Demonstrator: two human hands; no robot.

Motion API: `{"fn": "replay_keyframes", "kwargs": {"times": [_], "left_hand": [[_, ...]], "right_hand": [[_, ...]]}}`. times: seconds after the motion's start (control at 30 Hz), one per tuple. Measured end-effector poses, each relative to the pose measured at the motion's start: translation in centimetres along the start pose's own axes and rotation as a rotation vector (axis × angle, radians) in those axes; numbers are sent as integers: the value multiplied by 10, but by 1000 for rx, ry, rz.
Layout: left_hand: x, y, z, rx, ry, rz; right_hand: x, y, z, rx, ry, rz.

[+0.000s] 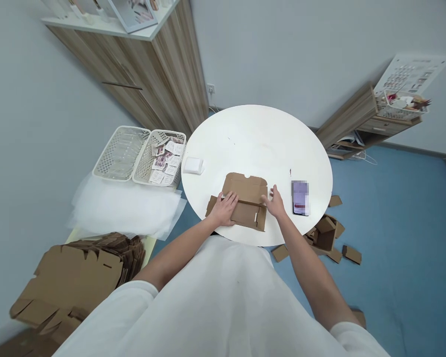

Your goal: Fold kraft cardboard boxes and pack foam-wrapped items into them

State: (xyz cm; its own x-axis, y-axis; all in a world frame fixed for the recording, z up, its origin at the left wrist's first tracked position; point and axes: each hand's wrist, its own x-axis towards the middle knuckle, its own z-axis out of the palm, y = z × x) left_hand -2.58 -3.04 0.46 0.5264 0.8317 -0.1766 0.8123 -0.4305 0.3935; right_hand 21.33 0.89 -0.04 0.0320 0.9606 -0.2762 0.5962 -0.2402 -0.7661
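Observation:
A brown cardboard mailer box (246, 187) lies spread open near the front edge of the round white table, its lid panel folded out towards the far side. My left hand (225, 208) rests on the left part of the box, fingers stretched out over the cardboard. At the right side is my right hand (275, 203), its fingers apart and the thumb at the box's right edge by the fold. No object shows between its fingers. Right of that hand a phone (300, 198) lies on the table.
Left of the table are a stack of flat cardboard boxes (78, 272), clear plastic sheets (126, 206) and a white basket of small packets (143, 166). A white pad (193, 165) lies at the table's left edge. Folded boxes (325, 235) sit on the floor at right.

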Motion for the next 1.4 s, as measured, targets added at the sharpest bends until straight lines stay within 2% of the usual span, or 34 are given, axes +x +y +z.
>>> {"fn": "replay_keyframes", "kwargs": {"times": [0.07, 0.17, 0.23, 0.3, 0.37, 0.47, 0.53, 0.6, 0.67, 0.8, 0.93, 1.17, 1.33, 1.4], "left_hand": [[1, 1, 1, -28, 12, -36], [4, 3, -1, -20, -7, -80], [4, 4, -4, -21, -11, -82], [-1, 3, -7, -44, 19, -115], [-13, -3, -7, -78, 83, -264], [-43, -19, 1, -185, 175, -624], [-63, -31, 10, -297, 148, -711], [-76, -39, 19, -313, 125, -636], [-79, -42, 25, -314, 145, -573], [-65, -37, 28, -378, 253, -619], [-51, -31, 28, -452, 283, -612], [-42, -31, 17, -439, 325, -578], [-37, -33, 5, -431, 289, -426], [-34, -32, 3, -453, 286, -415]], "right_hand": [[-14, -4, 3, -279, -40, -191], [-32, -8, 12, -617, -291, -451], [-37, -9, 20, -745, -366, -502], [-37, -9, 26, -806, -364, -497], [-34, -7, 29, -828, -346, -493], [-30, -4, 29, -826, -336, -510], [-29, -3, 28, -819, -336, -517], [-29, -2, 27, -814, -337, -517], [-29, -1, 27, -813, -341, -518], [-29, -2, 27, -815, -340, -519], [-30, -3, 29, -816, -332, -513], [-34, -3, 29, -800, -322, -512], [-37, -1, 29, -806, -307, -530], [-39, -1, 30, -804, -295, -531]]}}
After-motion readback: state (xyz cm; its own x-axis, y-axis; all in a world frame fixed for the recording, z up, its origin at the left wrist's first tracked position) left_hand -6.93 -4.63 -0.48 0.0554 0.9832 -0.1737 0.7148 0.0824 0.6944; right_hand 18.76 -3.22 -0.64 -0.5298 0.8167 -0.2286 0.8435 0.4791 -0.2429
